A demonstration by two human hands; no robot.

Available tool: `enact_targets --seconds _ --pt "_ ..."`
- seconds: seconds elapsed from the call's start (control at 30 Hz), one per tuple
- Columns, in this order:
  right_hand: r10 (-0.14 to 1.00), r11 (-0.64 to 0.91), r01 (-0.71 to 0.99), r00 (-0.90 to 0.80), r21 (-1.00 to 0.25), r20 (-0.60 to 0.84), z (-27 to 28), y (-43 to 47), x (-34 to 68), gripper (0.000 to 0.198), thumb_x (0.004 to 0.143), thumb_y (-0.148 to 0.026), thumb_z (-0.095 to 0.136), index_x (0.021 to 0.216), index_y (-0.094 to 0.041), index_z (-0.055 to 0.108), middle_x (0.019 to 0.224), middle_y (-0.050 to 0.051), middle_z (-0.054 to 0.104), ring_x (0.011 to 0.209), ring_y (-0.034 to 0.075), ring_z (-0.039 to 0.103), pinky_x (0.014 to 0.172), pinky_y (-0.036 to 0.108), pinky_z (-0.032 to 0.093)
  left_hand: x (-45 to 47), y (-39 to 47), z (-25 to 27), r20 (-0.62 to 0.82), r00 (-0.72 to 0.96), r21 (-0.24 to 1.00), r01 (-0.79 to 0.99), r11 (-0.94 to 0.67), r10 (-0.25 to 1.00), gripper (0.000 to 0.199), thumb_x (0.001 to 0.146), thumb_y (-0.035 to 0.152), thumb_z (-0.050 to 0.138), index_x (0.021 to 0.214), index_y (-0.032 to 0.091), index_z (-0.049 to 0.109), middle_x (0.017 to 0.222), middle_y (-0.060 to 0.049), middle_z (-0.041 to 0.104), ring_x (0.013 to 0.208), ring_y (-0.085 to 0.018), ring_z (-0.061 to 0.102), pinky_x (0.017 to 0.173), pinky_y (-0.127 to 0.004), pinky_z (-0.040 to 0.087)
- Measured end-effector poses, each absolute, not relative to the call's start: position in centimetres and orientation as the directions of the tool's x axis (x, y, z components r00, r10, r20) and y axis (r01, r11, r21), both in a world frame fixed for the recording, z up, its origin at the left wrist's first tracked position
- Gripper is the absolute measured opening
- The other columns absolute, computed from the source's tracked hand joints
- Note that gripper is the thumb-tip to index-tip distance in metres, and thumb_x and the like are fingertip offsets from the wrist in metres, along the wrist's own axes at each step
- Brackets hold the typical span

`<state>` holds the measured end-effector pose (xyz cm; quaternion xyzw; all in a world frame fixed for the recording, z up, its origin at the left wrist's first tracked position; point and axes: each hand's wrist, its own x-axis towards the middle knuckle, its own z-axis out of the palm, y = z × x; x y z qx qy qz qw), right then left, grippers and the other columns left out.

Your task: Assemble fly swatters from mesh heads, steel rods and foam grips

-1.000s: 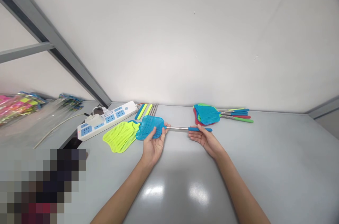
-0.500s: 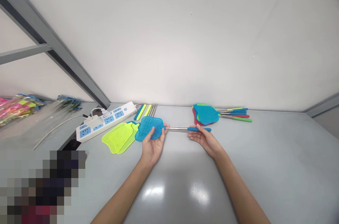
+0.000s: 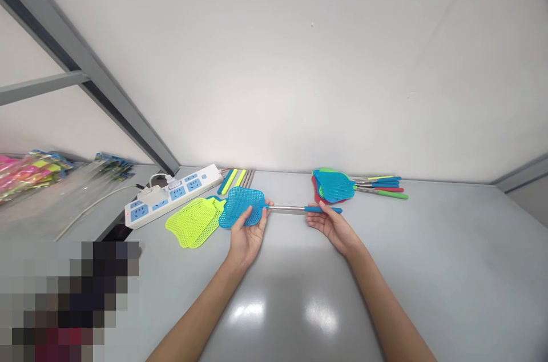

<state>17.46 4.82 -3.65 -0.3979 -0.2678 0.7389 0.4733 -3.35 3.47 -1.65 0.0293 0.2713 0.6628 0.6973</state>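
Between my two hands a blue fly swatter [image 3: 287, 208] lies sideways, with a perforated head, a thin metal rod and a blue grip. My left hand [image 3: 248, 236] holds it where the head meets the rod, thumb over the mesh. Around the blue grip at the other end, my right hand [image 3: 331, 226] is closed, thumb on top. Left of the swatter's head, yellow-green swatter heads [image 3: 192, 224] overlap on the table, a blue one partly hidden under them. Behind them lie a blue grip [image 3: 226, 181], yellow grips [image 3: 240, 178] and bare metal rods [image 3: 248, 179].
At the back right lies a pile of finished-looking swatters [image 3: 338, 186] in blue, green and red. A white power strip [image 3: 173, 196] with plugs and a cable stands at left. Plastic-bagged goods [image 3: 38, 173] lie far left. The wall [image 3: 317, 65] rises behind the grey table [image 3: 449, 248].
Almost nothing differs. Both hands keep their hold on the blue fly swatter, and the view has shifted very slightly.
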Motion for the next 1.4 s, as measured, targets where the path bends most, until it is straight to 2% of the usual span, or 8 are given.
enact_targets --seconds 0.2,0.37,0.57,0.93,1.23,1.4 --pt "0.917 -0.398 -0.505 -0.227 -0.765 -0.327 -3.7 4.9 17.4 0.029 0.073 -0.038 0.052 0.087 -0.014 0.063 0.076 0.008 0.065 0.072 0.015 0.060 0.075 0.031 0.045 -3.5 3.4 -1.9 -0.305 -0.018 0.422 -0.899 0.119 0.952 0.031 0.074 0.008 0.046 0.104 0.008 0.054 0.099 -0.015 0.061 0.100 -0.024 0.053 0.077 -0.028 0.051" --pt "0.919 -0.395 -0.518 -0.234 -0.759 -0.318 -3.7 4.9 17.4 0.028 0.074 -0.037 0.052 0.086 -0.014 0.063 0.075 0.007 0.064 0.070 0.014 0.059 0.075 0.030 0.045 -3.6 3.5 -2.1 -0.274 -0.010 0.444 -0.888 0.117 0.962 0.039 0.070 0.001 0.045 0.107 0.011 0.053 0.101 -0.012 0.061 0.101 -0.024 0.052 0.081 -0.030 0.049" --pt "0.919 -0.395 -0.508 -0.223 -0.765 -0.326 -3.7 4.9 17.4 0.027 0.073 -0.036 0.053 0.084 -0.014 0.064 0.075 0.007 0.064 0.072 0.015 0.059 0.075 0.031 0.045 -4.0 3.7 -2.1 -0.325 -0.022 0.434 -0.891 0.129 0.946 0.040 0.068 -0.001 0.043 0.105 0.010 0.054 0.099 -0.013 0.061 0.096 -0.025 0.055 0.074 -0.030 0.052" --pt "0.930 -0.367 -0.529 -0.224 -0.765 -0.292 -4.1 5.0 17.4 0.025 0.073 -0.034 0.054 0.084 -0.014 0.064 0.075 0.006 0.065 0.071 0.014 0.059 0.075 0.030 0.045 -4.1 3.9 -2.6 -0.263 -0.075 0.486 -0.871 0.065 0.962 0.039 0.067 -0.002 0.046 0.102 0.012 0.055 0.097 -0.010 0.062 0.090 -0.022 0.058 0.073 -0.029 0.051" --pt "0.926 -0.375 -0.531 -0.242 -0.759 -0.289 -4.1 5.0 17.4 0.027 0.073 -0.035 0.053 0.086 -0.013 0.064 0.075 0.007 0.064 0.071 0.014 0.059 0.074 0.029 0.045 -4.1 4.1 -2.4 -0.318 -0.091 0.470 -0.880 0.074 0.944 0.040 0.067 -0.003 0.043 0.103 0.010 0.054 0.095 -0.012 0.062 0.091 -0.022 0.058 0.071 -0.027 0.051" --pt "0.927 -0.374 -0.527 -0.238 -0.763 -0.290 -4.1 5.0 17.4 0.028 0.072 -0.035 0.054 0.086 -0.013 0.064 0.077 0.008 0.064 0.071 0.014 0.058 0.074 0.029 0.045 -4.2 4.2 -2.7 -0.286 -0.092 0.469 -0.881 0.056 0.954 0.041 0.067 -0.003 0.044 0.105 0.010 0.053 0.098 -0.012 0.061 0.093 -0.022 0.057 0.071 -0.027 0.051"
